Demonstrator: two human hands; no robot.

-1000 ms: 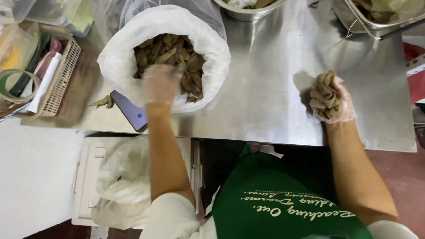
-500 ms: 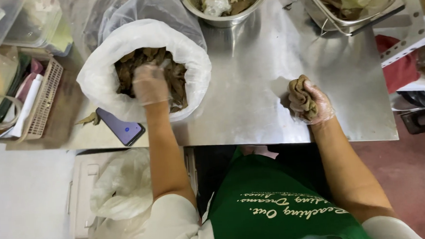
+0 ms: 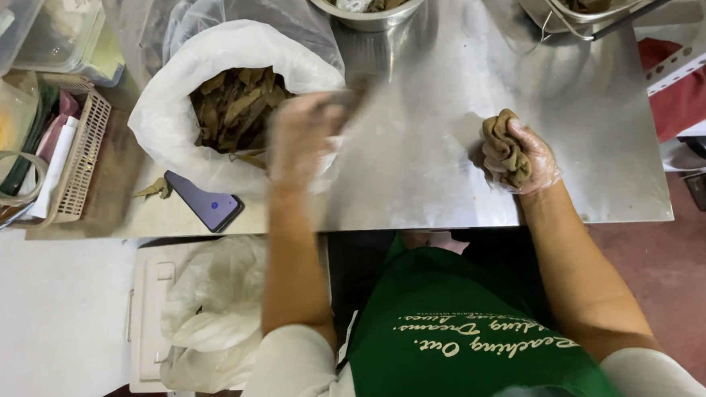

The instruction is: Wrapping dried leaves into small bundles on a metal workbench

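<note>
Gripping crumpled brown cloth (image 3: 505,152), right hand (image 3: 528,161); left hand (image 3: 305,136) blurred.

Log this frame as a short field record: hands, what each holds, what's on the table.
left hand: gloved, motion-blurred, at the edge of the white bag; contents of grip cannot be told
right hand: gloved, closed on a brown cloth resting on the table
white bag: open, filled with dried brown leaves
table: bare steel
phone: flat near the front edge, beside the bag
metal bowl: far edge
basket: left of the bag
</note>
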